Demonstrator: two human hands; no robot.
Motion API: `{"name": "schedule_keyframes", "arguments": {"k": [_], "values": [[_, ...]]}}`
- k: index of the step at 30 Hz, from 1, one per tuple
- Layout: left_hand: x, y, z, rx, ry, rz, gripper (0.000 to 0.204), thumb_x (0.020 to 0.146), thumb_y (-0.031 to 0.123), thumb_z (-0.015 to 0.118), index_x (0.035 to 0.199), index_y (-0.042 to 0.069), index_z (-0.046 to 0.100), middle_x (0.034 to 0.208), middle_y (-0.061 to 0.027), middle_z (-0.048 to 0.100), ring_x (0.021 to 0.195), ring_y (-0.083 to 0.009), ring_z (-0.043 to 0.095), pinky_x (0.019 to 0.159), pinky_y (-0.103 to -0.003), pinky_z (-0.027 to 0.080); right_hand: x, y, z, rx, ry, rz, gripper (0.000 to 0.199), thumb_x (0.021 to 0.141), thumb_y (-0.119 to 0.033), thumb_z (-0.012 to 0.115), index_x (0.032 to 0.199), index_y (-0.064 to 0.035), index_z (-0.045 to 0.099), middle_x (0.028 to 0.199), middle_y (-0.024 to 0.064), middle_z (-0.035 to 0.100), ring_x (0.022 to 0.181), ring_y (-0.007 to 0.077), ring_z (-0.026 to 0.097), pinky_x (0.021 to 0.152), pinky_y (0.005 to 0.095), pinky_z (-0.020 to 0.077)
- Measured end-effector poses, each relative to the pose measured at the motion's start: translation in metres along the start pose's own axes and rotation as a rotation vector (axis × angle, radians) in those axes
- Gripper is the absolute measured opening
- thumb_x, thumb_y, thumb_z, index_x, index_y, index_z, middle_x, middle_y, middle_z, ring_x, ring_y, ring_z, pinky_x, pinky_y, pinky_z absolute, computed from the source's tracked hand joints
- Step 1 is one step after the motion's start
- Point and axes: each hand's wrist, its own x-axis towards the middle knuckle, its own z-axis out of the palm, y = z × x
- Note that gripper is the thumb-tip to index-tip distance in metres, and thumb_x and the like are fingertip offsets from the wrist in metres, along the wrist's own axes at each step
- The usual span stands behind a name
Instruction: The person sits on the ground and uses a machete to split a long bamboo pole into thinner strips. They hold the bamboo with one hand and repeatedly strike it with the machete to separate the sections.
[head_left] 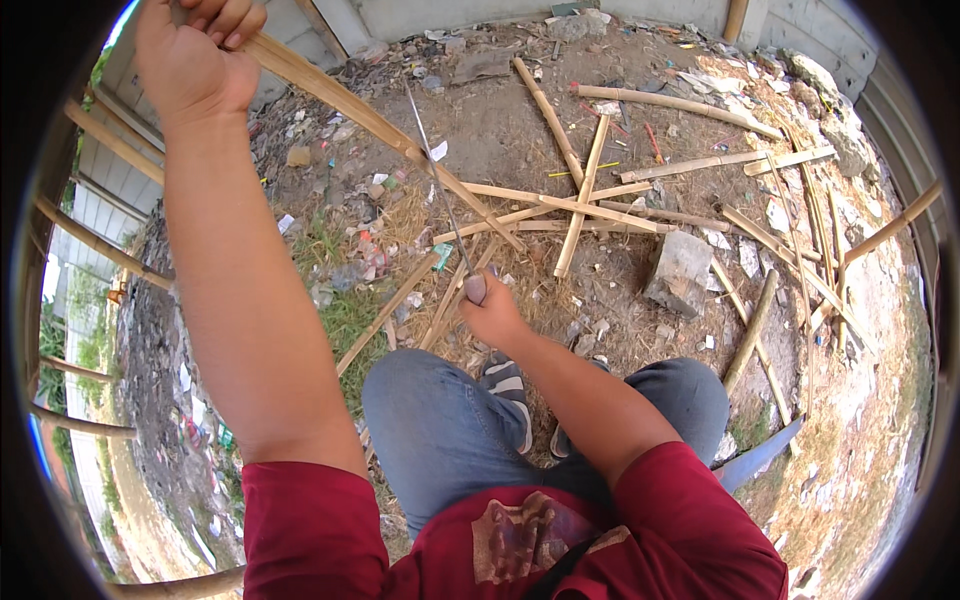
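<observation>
High at the left, my left hand (205, 60) is closed around the upper end of a long split bamboo strip (340, 100). The strip slants down to the right toward the ground in front of my knees. My right hand (495, 310) grips the handle of a long-bladed knife (447, 205), just ahead of my feet. Its thin blade, seen nearly edge-on, points up and away and crosses the strip about midway. I cannot tell how deep the blade sits in the bamboo.
Several bamboo strips (580, 205) lie crisscrossed ahead. A concrete block (680, 272) rests right of them. Beside my right knee is a blue flat blade (760, 458), partly hidden. Litter and dry grass cover the ground. Bamboo poles (105, 245) stand along the left, and a grey wall (660, 15) bounds the back.
</observation>
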Motion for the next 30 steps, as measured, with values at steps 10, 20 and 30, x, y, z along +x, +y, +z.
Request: {"name": "schedule_keyframes", "arguments": {"k": [10,20,30], "values": [[0.003,0.003,-0.024,-0.031,-0.044,-0.036,0.039,0.099,0.038,0.052,0.072,0.011,0.042,0.063,0.003,0.028,0.056,-0.0098,0.025,0.054,-0.026,0.024,0.0,-0.009,-0.02,0.276,-0.138,0.43,0.014,0.084,-0.007,0.065,0.093,-0.004,0.055,0.072,0.0046,0.057,0.053,0.0139,0.055,0.049,0.0315,0.0437],[0.003,0.011,-0.029,-0.213,-0.338,-0.136,0.043,0.1,0.041,0.052,0.068,0.014,0.041,0.062,0.0041,0.026,0.055,-0.0095,0.023,0.055,-0.027,0.023,0.021,-0.126,-0.051,0.208,-0.347,0.122,0.015,0.082,-0.006,0.067,0.093,-0.0055,0.056,0.069,0.001,0.054,0.052,0.0107,0.051,0.047,0.0298,0.0402],[-0.011,0.011,-0.014,-0.294,-0.372,-0.134,0.047,0.102,0.046,0.049,0.068,0.016,0.037,0.062,0.0049,0.024,0.054,-0.0087,0.022,0.053,-0.026,0.021,-0.002,-0.169,-0.054,0.246,-0.394,0.086,0.017,0.081,-0.005,0.068,0.093,-0.0065,0.056,0.071,0.001,0.057,0.053,0.0106,0.053,0.047,0.0295,0.0414]]}}
